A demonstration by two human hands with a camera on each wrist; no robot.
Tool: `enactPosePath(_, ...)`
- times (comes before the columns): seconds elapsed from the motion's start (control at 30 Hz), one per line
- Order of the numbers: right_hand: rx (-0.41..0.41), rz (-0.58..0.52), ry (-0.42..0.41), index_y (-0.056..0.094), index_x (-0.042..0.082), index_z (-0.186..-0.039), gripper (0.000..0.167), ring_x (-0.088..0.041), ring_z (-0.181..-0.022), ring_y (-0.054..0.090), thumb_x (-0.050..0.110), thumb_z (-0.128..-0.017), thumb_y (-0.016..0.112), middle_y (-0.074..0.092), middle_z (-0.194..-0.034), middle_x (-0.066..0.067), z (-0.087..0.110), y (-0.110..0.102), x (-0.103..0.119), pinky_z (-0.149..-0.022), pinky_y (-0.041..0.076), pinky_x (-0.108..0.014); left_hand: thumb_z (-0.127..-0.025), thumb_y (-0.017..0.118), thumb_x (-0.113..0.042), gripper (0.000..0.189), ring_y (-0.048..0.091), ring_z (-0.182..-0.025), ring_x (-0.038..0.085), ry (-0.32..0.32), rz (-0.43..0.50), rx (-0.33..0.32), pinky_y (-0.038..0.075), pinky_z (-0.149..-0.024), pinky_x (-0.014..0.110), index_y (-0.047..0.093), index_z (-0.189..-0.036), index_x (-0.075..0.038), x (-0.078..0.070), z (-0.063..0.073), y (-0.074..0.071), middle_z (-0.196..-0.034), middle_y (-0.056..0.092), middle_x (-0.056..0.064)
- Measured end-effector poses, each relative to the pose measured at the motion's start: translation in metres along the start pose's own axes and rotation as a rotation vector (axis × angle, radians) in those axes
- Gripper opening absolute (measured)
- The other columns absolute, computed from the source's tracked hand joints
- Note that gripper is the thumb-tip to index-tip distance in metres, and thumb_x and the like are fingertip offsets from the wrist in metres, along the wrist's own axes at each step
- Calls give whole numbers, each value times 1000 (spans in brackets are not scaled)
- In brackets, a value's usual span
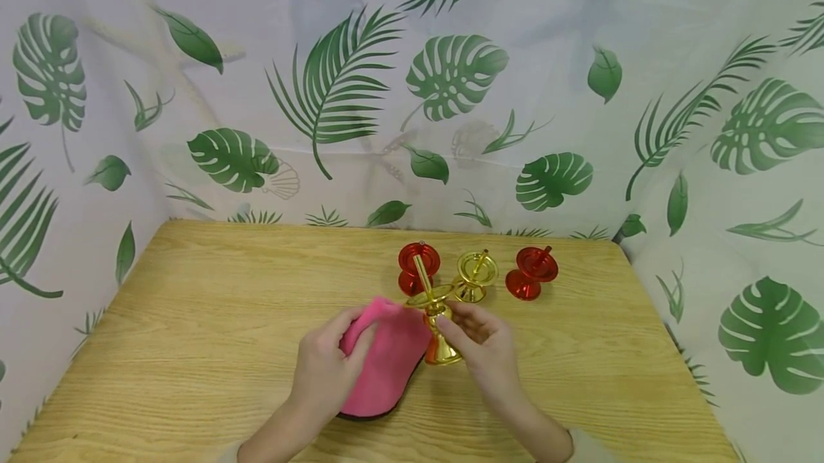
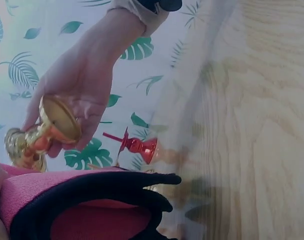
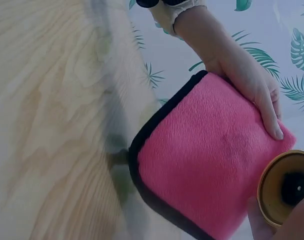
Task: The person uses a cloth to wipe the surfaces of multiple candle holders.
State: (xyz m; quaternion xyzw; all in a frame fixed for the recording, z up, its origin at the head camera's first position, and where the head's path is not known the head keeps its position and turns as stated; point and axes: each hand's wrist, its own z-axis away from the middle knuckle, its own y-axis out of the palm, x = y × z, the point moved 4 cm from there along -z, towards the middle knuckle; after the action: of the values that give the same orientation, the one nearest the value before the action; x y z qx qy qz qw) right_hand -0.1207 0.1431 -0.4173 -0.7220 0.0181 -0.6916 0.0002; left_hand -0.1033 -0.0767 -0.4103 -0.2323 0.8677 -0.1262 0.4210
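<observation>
Far left on my head view I have the pale, leaf-printed sheet, which runs behind and along both sides of the wood-grain surface. Coming in from the left, I see the person's left hand, its grip pinching the upper edge of a pink cloth with thumb and curled fingers. The cloth hangs down and to the right of that hand; my left wrist view shows it folded into layers with black trim, but I can't tell if its lower edge touches the surface. Past it, a red candle holder stands at the back, partly hidden by the gold candle holder in front. That gold one is held up just right of the cloth, leaning a little left, with its spike upward; both wrist views let me see into its hollow base. I can't make out whether cloth and holder touch. Next along, a second gold holder stands on the surface behind, near the first red one. In front of it is the right hand, its grip pinching the held holder's stem, thumb on the near side. Rightmost of the row, a second red holder stands on its base, and below it a pale sleeve shows at my bottom edge.
</observation>
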Motion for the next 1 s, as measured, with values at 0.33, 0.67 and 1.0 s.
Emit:
enactPosePath(0.33,7,26,26,67,-11,-126,32,-4,-90,71,0,-96,72,74,-98,8,3,11,-5,-81,61,-18,-85,82,3,14,33,-57,-8,1,-55,-60,32,-44,8,71,-92,-1,-12,3,19,-59,50,-3)
enactPosePath(0.67,57,28,-16,66,-11,-126,35,-5,-91,68,-3,-93,74,73,-101,13,11,6,-6,-74,61,-18,-88,82,-1,13,69,-63,4,-57,34,-11,52,-54,8,72,-95,-1,-24,5,29,-77,76,9)
enactPosePath(1.0,-17,222,-192,74,2,-117,30,-2,-88,68,1,-88,82,77,-99,0,12,1,-3,-69,59,-20,-81,84,2,20,70,-65,6,61,-16,-6,53,-57,9,76,-99,2,-33,10,33,-82,80,10)
